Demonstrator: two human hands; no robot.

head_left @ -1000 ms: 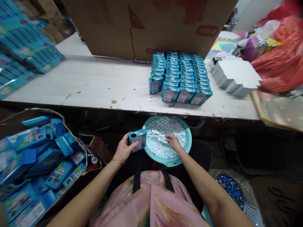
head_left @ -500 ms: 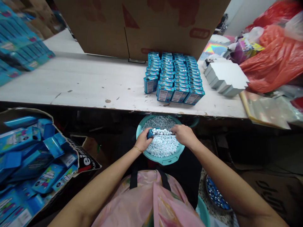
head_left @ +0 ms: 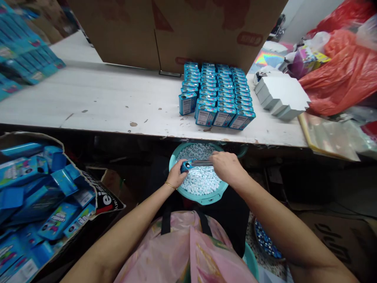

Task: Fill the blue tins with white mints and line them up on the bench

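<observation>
My left hand is wrapped round a small blue box, its top facing up with a round hole showing. From the right, my right hand grips a metal scoop, whose long trough reaches over to the box. No heap of white pieces shows in the scoop. Both hands are above a turquoise basin, where many small white pieces lie. On the white table, several filled blue boxes stand in tight rows.
An open sack of blue boxes is at the left. A big cardboard box stands at the table's back. White stacked cartons and red plastic bags are at the right. A bowl of blue items sits low right.
The heap of white pieces in the scoop is gone. My right hand has moved slightly left and up, and the box in my left hand now shows its hole.
</observation>
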